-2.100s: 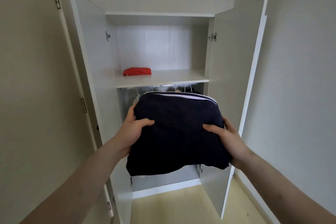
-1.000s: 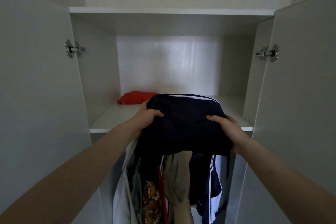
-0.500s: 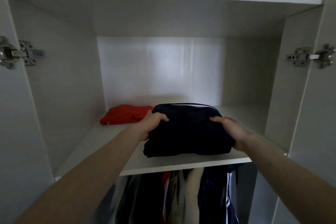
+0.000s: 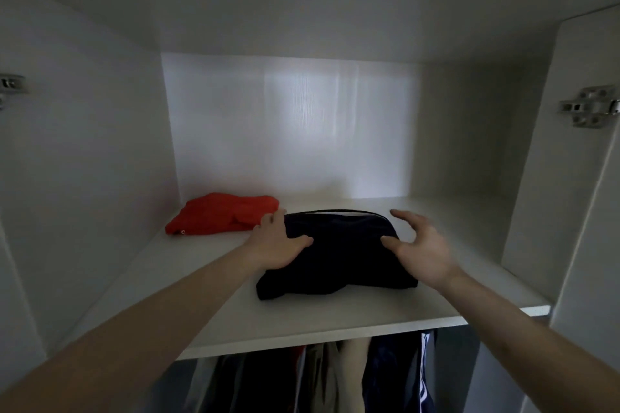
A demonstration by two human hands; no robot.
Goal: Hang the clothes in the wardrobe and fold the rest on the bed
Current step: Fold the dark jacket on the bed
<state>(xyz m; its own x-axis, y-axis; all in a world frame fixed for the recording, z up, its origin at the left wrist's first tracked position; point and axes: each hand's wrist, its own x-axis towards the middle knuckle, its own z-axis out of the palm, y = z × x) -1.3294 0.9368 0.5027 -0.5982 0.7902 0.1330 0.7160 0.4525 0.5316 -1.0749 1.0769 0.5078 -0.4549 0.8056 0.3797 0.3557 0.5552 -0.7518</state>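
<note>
A folded dark navy garment (image 4: 339, 255) lies on the white wardrobe shelf (image 4: 302, 318), right of a folded red garment (image 4: 218, 219). My left hand (image 4: 278, 245) rests on the navy garment's left end, thumb laid across its top. My right hand (image 4: 422, 248) hovers at the garment's right end with fingers spread, thumb tip just touching the fabric. Neither hand grips the cloth.
Several hung clothes (image 4: 335, 375) show below the shelf, among them a beige piece and a navy one with white stripes. Wardrobe side walls close in left and right, with a door hinge (image 4: 588, 106) on the right. Bare shelf lies right of the navy garment.
The navy garment was carried to the wardrobe, lifted and set on the shelf. Both hands have since loosened; the right hand has lifted off its end and spread open.
</note>
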